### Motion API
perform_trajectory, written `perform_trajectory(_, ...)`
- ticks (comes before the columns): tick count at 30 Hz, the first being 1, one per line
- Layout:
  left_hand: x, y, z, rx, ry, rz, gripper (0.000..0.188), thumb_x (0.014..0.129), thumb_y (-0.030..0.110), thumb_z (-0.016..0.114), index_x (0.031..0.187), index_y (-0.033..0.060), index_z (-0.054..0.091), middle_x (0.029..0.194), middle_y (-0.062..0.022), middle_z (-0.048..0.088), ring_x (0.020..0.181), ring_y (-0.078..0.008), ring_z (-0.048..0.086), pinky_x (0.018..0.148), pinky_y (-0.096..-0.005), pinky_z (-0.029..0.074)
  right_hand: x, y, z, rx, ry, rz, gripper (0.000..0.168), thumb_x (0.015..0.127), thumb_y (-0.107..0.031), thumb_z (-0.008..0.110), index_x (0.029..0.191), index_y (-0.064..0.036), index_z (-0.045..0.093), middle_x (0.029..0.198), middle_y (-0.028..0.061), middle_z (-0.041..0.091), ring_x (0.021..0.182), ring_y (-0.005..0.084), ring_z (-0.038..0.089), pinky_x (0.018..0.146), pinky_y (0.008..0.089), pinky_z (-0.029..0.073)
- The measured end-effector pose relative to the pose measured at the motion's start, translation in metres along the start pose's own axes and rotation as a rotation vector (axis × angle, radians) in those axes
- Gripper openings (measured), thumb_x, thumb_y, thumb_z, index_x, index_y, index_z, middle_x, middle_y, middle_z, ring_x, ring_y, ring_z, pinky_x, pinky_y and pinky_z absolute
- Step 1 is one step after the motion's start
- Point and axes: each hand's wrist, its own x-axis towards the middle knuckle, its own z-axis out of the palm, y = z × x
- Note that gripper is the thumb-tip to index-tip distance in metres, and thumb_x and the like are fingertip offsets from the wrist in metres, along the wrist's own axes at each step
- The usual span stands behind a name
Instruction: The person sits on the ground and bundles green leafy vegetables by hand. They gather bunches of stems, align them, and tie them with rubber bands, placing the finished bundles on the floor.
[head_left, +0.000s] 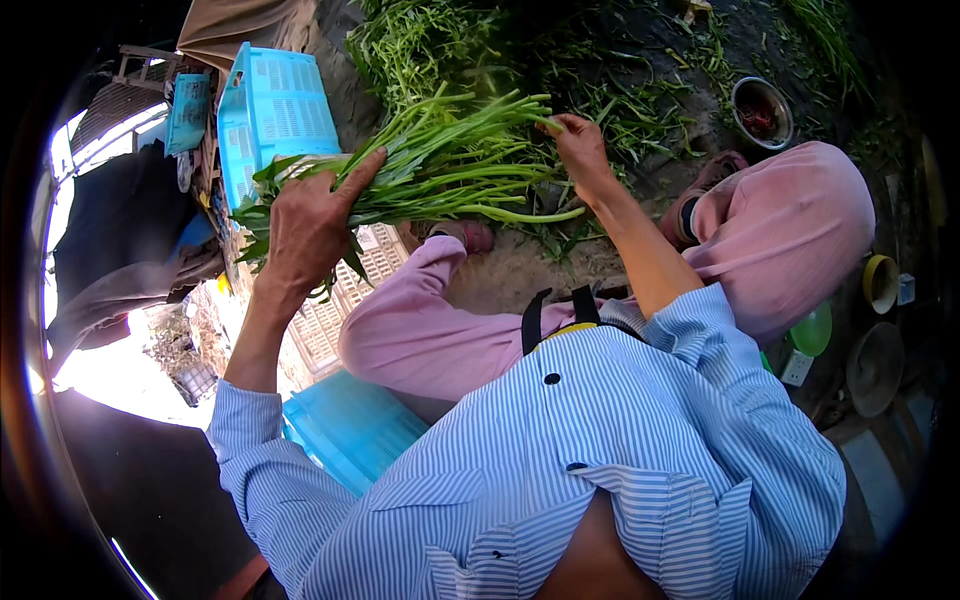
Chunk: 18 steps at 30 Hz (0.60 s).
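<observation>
A bundle of long green leafy vegetable stalks (450, 169) lies sideways in front of me, with its leaves to the left and stem ends to the right. My left hand (311, 217) grips the leafy end, thumb pressed over the top. At the stem ends, my right hand (581, 146) pinches the tip of one stalk between thumb and fingers. Some lower stalks spread loosely apart from the others. Below the bundle's leaves, part of a pale slatted plastic crate (337, 300) shows.
A blue plastic crate (289, 105) stands at the upper left, and another blue crate (352, 427) sits by my left leg. Heaped greens (427, 52) cover the ground ahead. A metal bowl (761, 112) with reddish contents is beyond my right knee. A power socket (796, 367) lies at right.
</observation>
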Motion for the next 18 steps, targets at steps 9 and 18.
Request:
perform_trajectory(9, -0.003, -0.004, -0.004, -0.113, -0.105, -0.008, 0.094, 0.055, -0.008, 0.066, 0.139, 0.0270, 0.044, 0.074, -0.0096, 0.053, 0.068, -0.0286, 0.053, 0.065, -0.0409, 0.045, -0.009, -0.004, 0.010, 0.058, -0.496, 0.009, 0.043, 0.089, -0.028, 0.064, 0.127, -0.010, 0.056, 0.123, 0.0052, 0.058, 0.112, 0.0170, 0.052, 0.093, 0.0321, 0.042)
perform_trajectory(18, 0.000, -0.007, -0.008, -0.089, -0.074, -0.003, 0.092, 0.056, -0.008, 0.066, 0.138, 0.0278, 0.044, 0.073, -0.0104, 0.051, 0.067, -0.0299, 0.054, 0.062, -0.0419, 0.044, 0.021, 0.036, -0.024, -0.384, 0.109, -0.072, 0.018, 0.087, -0.017, 0.058, 0.097, -0.005, 0.066, 0.071, 0.0006, 0.056, 0.061, 0.0120, 0.045, 0.054, 0.0303, 0.038)
